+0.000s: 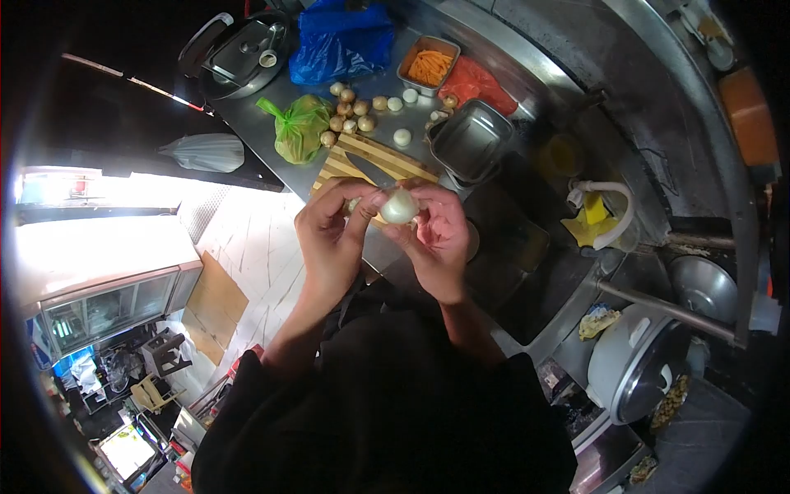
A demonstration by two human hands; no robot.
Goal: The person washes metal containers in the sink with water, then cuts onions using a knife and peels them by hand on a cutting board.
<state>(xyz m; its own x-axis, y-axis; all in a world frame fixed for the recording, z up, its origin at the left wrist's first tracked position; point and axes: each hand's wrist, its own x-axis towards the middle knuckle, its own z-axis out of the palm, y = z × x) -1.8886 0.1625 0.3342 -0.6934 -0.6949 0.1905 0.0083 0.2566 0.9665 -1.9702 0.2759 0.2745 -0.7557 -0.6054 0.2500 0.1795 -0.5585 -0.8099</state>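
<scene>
A pale, peeled-looking onion [399, 207] is held between my two hands, over the near part of a striped wooden cutting board [339, 161]. My left hand [336, 224] grips it from the left with thumb and fingers. From the right, my right hand [434, 230] closes its fingertips on it. A knife [368, 169] lies on the board, its handle hidden. Beyond the board sits a group of brown-skinned onions [360, 108], with several white peeled ones [401, 137] to their right.
A green bag [298, 132], a blue bag [341, 41] and a metal pot [243, 62] stand at the back left. Behind the onions are a tray of orange strips [429, 67], a red bag [485, 84] and a metal pan [471, 140]. The dark sink lies right.
</scene>
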